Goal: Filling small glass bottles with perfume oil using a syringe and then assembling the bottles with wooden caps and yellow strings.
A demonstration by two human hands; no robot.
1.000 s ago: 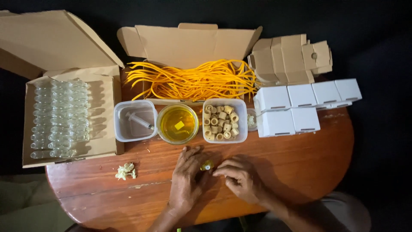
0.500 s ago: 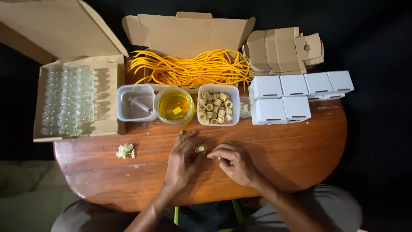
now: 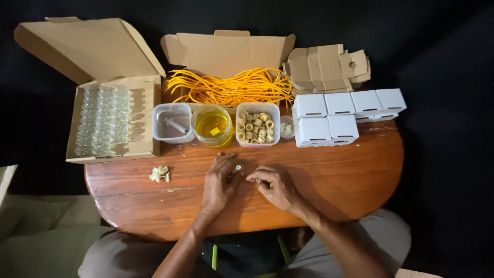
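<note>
Overhead view of a wooden table (image 3: pixel 329 175), read from left to right, with every place given relative to the clear bowl of yellow liquid (image 3: pixel 212 125). Far left of the bowl, an open cardboard box (image 3: pixel 146 103) holds rows of small clear bottles (image 3: pixel 103 121); just left of it stands a plastic tub with a syringe (image 3: pixel 172 123); left and nearer the person lies a small pale wad (image 3: pixel 160 173). Behind the bowl, a second open box holds a heap of yellow cords (image 3: pixel 234 86). Directly on the near side of the bowl, the left hand (image 3: pixel 220 181) pinches a small vial (image 3: pixel 237 168) at its fingertips, just above the tabletop; the fingers are clamped on it. The right hand (image 3: pixel 275 184) lies just right of the vial, fingers curled together, and whether it touches the vial cannot be told. The vial is too small to read surely; its long axis appears near upright, the cap end facing up toward the camera. Judged from this, the work goes best with the vial kept upright and steady, the right fingertips alone working at its top. Right of the bowl stand a tub of cork stoppers (image 3: pixel 256 127), then white cartons (image 3: pixel 342 116) and folded brown carton blanks (image 3: pixel 327 67).
</note>
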